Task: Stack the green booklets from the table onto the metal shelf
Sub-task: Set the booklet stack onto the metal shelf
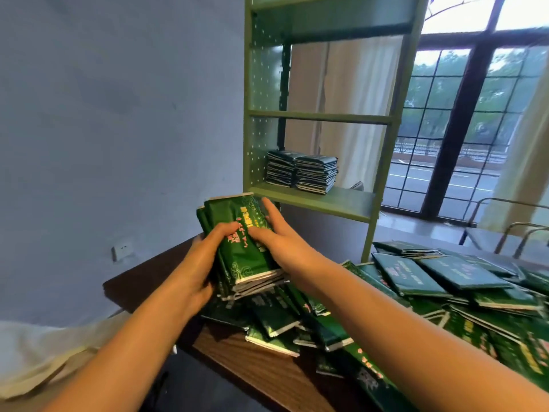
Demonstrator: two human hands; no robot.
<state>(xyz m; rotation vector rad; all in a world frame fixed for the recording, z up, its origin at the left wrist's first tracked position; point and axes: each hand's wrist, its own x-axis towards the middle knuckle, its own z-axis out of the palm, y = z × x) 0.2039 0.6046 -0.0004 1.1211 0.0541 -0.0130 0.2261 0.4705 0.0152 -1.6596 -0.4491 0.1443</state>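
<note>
In the head view, a bundle of green booklets (243,242) is held up above the near left part of the table (267,373), tilted so that its printed cover is turned toward the camera. It is gripped from both sides. The left hand (197,263) is wrapped round its left edge, fingers curled behind and thumb laid on the cover. The right hand (282,236) is pressed to its right edge, with the thumb on the cover and the fingers stretched up along the far side.

Below the bundle and to the right, loose booklets (445,281) are strewn in an untidy, overlapping heap over the dark wooden table.

Farther off, a pale green metal shelf (320,200) stands at the table's far edge. On its lowest visible board, two stacks of booklets (301,172) are set side by side, touching, toward the left end.

A window (463,114) is seen at the far right, metal chairs (505,230) below it, and a wall socket (121,251) on the left wall.
</note>
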